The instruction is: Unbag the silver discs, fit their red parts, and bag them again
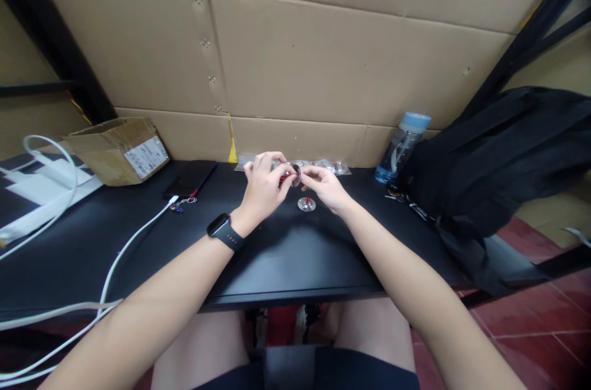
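Above the middle of the black desk (300, 261), my two hands meet fingertip to fingertip. My left hand (265, 186) is closed, its thumb and fingers round a small dark round piece with red parts (296, 171); its exact kind is too small to tell. From the other side, the thumb and forefinger of my right hand (327, 188) pinch at the edge of that same piece. Just below the fingers, a clear round disc with a red bit on it (306, 205) lies on the desk. Clear plastic packets (330, 166) lie behind my hands, partly covered by them.
An opened cardboard box (117, 153), a dark flat device (189, 179) and white cables (113, 267) are on the left. A blue-lidded water bottle (402, 147) and a black backpack (498, 156) stand on the right. A cardboard wall (351, 64) closes the back.
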Demonstrator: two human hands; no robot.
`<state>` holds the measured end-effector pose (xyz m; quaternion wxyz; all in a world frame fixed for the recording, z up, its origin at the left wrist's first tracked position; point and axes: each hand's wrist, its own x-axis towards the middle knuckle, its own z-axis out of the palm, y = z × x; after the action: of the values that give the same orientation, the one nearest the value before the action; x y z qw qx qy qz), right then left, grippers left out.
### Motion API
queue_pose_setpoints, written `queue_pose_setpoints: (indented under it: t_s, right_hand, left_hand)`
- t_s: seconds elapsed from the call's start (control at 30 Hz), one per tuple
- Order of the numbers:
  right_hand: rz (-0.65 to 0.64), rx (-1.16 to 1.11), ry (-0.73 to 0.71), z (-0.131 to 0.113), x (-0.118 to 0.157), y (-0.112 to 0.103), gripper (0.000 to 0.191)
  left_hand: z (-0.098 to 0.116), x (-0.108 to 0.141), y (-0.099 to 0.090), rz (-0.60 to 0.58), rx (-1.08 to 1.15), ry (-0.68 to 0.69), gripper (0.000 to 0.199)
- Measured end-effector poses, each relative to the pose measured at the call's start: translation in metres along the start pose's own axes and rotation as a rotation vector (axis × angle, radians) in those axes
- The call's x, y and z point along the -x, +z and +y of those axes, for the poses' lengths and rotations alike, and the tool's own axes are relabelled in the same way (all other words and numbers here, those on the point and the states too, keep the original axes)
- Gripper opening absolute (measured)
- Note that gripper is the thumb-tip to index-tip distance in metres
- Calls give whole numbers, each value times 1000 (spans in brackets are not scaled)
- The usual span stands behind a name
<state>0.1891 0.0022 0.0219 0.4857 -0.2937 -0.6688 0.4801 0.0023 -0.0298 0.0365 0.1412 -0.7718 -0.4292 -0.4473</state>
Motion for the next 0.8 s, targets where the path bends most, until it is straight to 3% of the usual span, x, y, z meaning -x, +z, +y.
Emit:
queue_pose_setpoints:
  t_s: [0.17,0.27,0.37,0.47,0.67,0.8]
  right_hand:
    - [25,413,-223,-6,0,-4,26]
    - [-12,621,-301,-10,3,-5,19]
    - [-34,670,-323,-10,4,-6,15]
    - [-30,693,-324,-6,3,-7,13]
    - [-54,776,-326,-3,0,-10,13]
    - [-144,888,-169,-5,3,-20,10]
  left_hand:
    - [-3,-3,1,-29,174,-88,17]
    - [-9,-3,3,-179,245,-91,22]
    - [-18,2,12,-350,235,-88,21]
    - [-27,6,23,-430,272,-111,23]
    - [-32,7,25,-355,153,-124,14]
    - [-35,6,22,-325,41,-111,11]
